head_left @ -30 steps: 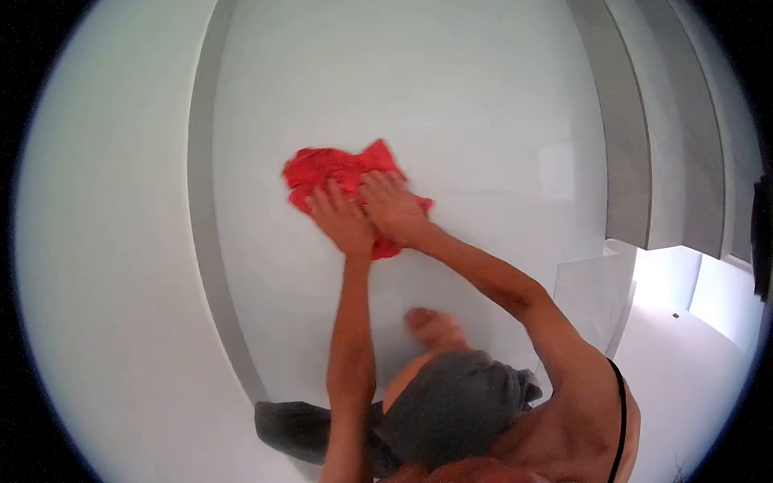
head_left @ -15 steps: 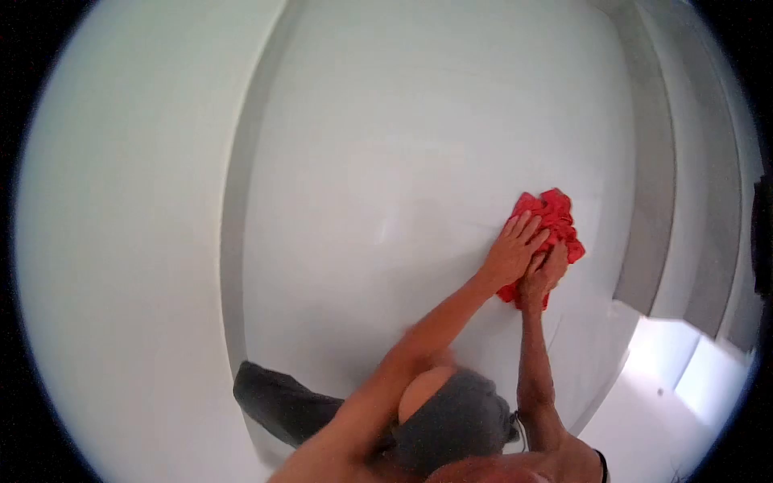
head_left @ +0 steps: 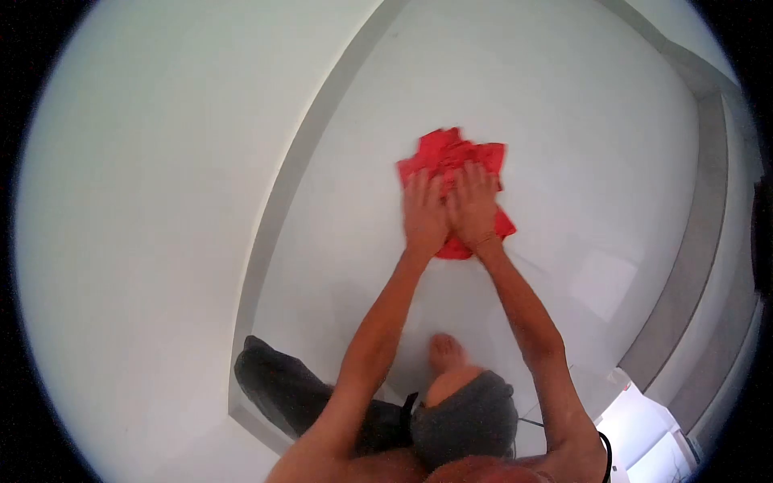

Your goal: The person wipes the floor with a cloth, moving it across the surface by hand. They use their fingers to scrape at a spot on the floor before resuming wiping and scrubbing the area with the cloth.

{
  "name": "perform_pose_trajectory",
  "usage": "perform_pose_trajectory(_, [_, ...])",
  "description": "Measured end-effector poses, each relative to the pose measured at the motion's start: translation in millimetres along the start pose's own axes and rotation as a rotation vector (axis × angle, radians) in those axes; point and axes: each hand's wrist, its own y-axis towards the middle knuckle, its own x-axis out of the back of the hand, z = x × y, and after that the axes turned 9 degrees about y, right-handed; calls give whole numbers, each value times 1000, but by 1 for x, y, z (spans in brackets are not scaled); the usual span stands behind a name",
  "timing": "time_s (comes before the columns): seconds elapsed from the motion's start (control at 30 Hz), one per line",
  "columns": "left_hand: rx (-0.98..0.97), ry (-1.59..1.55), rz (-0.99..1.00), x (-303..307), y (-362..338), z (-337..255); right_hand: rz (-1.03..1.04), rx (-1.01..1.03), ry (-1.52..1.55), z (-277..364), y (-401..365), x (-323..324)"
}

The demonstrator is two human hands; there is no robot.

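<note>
A crumpled red cloth (head_left: 441, 149) lies spread on the pale glossy floor (head_left: 531, 105), with its edges sticking out around both hands. My left hand (head_left: 424, 211) is flat on the left part of the cloth, fingers stretched forward. Right beside it, my right hand (head_left: 475, 201) presses flat on the cloth with its fingers slightly apart. The thumbs almost meet in the middle. Neither hand wraps its fingers round the cloth, and what lies under the palms is hidden.
A white wall (head_left: 161, 161) with a grey skirting strip (head_left: 278, 181) runs along the left. On the right are grey-edged steps or ledges (head_left: 684, 266). My knees in dark grey trousers (head_left: 467, 419) and a bare foot (head_left: 445, 352) are close below. A bright white area (head_left: 644, 435) is at lower right.
Both hands and the red cloth have slid left and farther forward across the floor. The hands, overlapping before, now lie side by side. The view has turned somewhat, and a foot has come into sight.
</note>
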Motion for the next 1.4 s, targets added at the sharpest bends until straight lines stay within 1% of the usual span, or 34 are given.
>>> perform_pose_trajectory(0.07, [98,60,18,8,-14,38,69,94,38,20,15,-22])
perform_pose_trajectory(0.13, [64,26,2,14,-2,60,118,160,79,33,40,-32])
perform_pose_trajectory(0.2, [58,14,-8,16,28,70,125,152,58,31,62,-36])
perform_pose_trajectory(0.23, [92,42,54,5,24,57,144,135,83,18,48,-31])
perform_pose_trajectory(0.27, [51,36,62,1,35,59,167,99,95,14,50,-32])
perform_pose_trajectory(0.33, [-26,22,89,1,50,64,112,68,86,13,52,-34])
perform_pose_trajectory(0.37, [-93,62,137,8,53,66,78,52,86,14,53,-34])
perform_pose_trajectory(0.43, [-223,168,205,50,83,90,93,63,125,32,78,-43])
perform_pose_trajectory(0.53, [-177,49,564,100,103,113,113,31,142,41,83,-33])
perform_pose_trajectory(0.57, [-198,197,766,130,118,110,135,19,143,43,81,-32])
perform_pose_trajectory(0.63, [-210,490,1179,205,161,97,78,71,124,34,72,-45])
perform_pose_trajectory(0.67, [-222,434,1024,226,163,108,52,95,103,27,69,-48])
perform_pose_trajectory(0.7, [-220,431,945,245,171,119,11,132,108,24,70,-46])
perform_pose_trajectory(0.73, [-219,425,874,265,173,124,26,133,104,26,67,-46])
perform_pose_trajectory(0.8, [-91,376,785,309,171,113,39,139,72,19,75,-44])
perform_pose_trajectory(0.83, [-39,358,744,325,170,113,78,132,71,21,77,-44])
perform_pose_trajectory(0.87, [-82,292,681,326,158,128,112,120,65,24,79,-44])
perform_pose_trajectory(0.9, [-131,222,610,314,138,149,140,110,52,23,83,-44])
perform_pose_trajectory(0.93, [-177,148,542,299,120,163,118,136,39,23,81,-47])
perform_pose_trajectory(1.0, [-106,61,633,273,95,169,93,176,23,26,70,-59])
perform_pose_trajectory(1.03, [-69,16,680,257,84,170,123,182,11,25,70,-60])
perform_pose_trajectory(1.13, [-111,-6,669,185,55,166,363,217,13,21,81,-23])
perform_pose_trajectory(1.17, [-194,-27,614,161,51,162,520,197,21,18,91,-3])
perform_pose_trajectory(1.23, [-297,-59,485,122,57,155,819,155,32,14,129,27])
perform_pose_trajectory(1.27, [-339,-76,427,105,60,154,922,98,-20,21,144,35])
perform_pose_trajectory(1.3, [-340,-142,403,89,65,147,1018,52,-64,32,159,48])
perform_pose_trajectory(1.33, [-342,-128,343,78,69,131,1116,7,-102,35,167,56])
perform_pose_trajectory(1.37, [-343,-110,287,66,73,115,891,32,-86,28,152,47])
perform_pose_trajectory(1.4, [-346,-93,229,52,74,105,664,55,-72,24,116,25])
